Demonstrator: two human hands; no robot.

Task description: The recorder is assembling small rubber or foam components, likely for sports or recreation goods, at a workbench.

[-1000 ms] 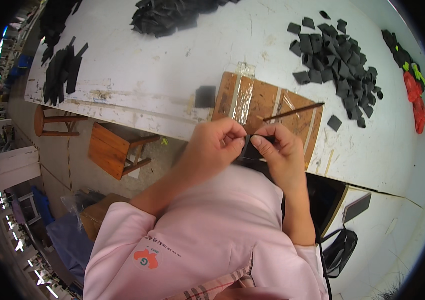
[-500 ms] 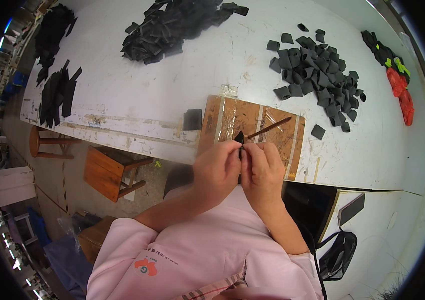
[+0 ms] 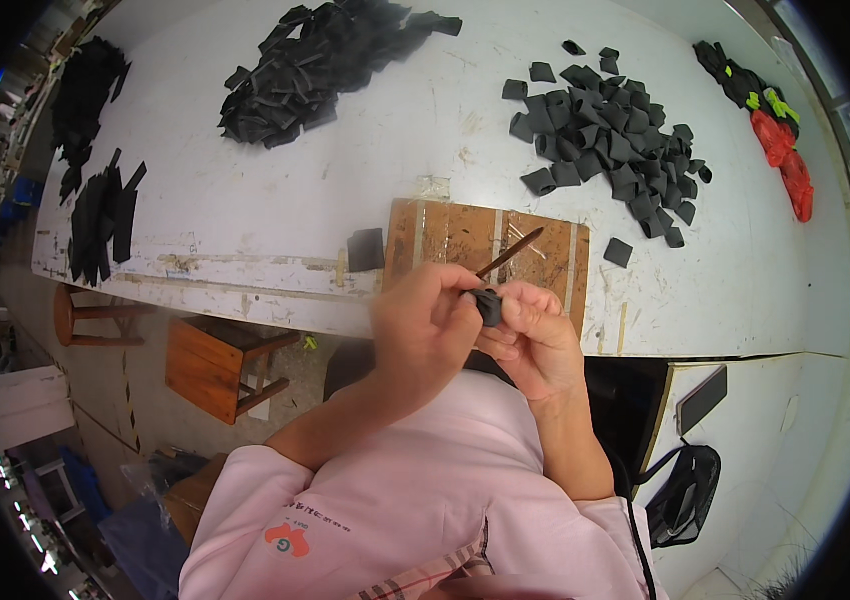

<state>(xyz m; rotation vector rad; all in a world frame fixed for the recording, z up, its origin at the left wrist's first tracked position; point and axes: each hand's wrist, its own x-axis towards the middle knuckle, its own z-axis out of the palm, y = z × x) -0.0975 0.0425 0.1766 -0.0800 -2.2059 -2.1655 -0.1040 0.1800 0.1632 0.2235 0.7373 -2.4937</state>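
Note:
Both hands meet over the table's near edge. My left hand (image 3: 423, 325) pinches a thin brown pointed stick (image 3: 510, 252) whose tip points up and to the right over a brown wooden board (image 3: 445, 238). My right hand (image 3: 537, 335) grips a small black fabric piece (image 3: 488, 304), and the fingers of both hands touch at it. One flat black square piece (image 3: 366, 249) lies just left of the board.
A heap of dark grey pieces (image 3: 613, 150) lies at the right, a black heap (image 3: 317, 62) at the back, black strips (image 3: 100, 220) at the left, red and green items (image 3: 780, 140) far right. Wooden stools (image 3: 220, 365) stand below; a phone (image 3: 701, 398) and black bag (image 3: 683, 492) sit lower right.
The view has shifted so the table sits lower in the picture. My hands stay together on the black piece, which has been turned, and the stick now angles up between them.

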